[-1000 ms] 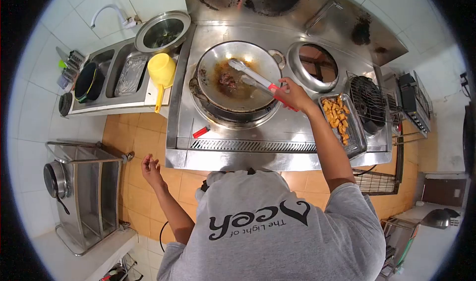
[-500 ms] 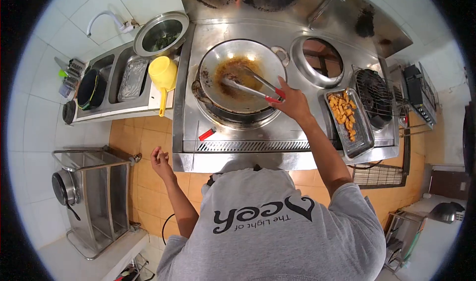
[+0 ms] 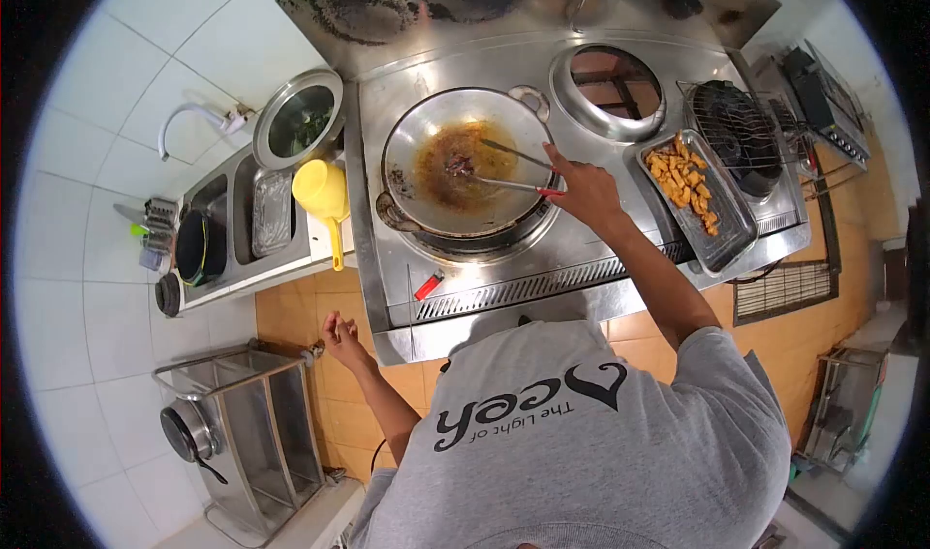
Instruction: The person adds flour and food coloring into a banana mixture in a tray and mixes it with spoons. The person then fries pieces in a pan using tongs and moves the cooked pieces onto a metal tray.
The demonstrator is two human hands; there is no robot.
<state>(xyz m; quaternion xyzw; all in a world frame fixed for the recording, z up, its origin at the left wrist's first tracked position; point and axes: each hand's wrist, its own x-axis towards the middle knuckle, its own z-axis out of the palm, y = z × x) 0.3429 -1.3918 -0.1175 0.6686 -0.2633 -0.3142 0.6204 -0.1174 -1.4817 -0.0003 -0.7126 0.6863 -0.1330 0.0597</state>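
Observation:
My right hand (image 3: 588, 193) grips red-handled metal tongs (image 3: 509, 183) over the right rim of a wide wok (image 3: 412, 128). The tong arms are spread, and one tip touches a dark reddish clump (image 3: 458, 167) in the brownish oil at the wok's bottom. The wok sits on the left burner of a steel stove. Away from the stove's front edge, my left hand (image 3: 343, 338) hangs low with loosely curled fingers and nothing in it. A metal tray (image 3: 728, 249) holding golden fried pieces (image 3: 686, 181) lies to the right of my right hand.
A red lighter (image 3: 428, 285) lies on the stove front (image 3: 523, 295). Left of the wok are a yellow dipper (image 3: 321, 191), a pot of dark greens (image 3: 300, 123) and a sink (image 3: 237, 229). A round ring (image 3: 620, 133) surrounds the right burner; a grill rack (image 3: 741, 128) stands beyond.
The view has turned and shifted. My right hand still holds the tongs, whose tips have moved within the wok; a dark clump now shows at one tip. My left hand remains empty.

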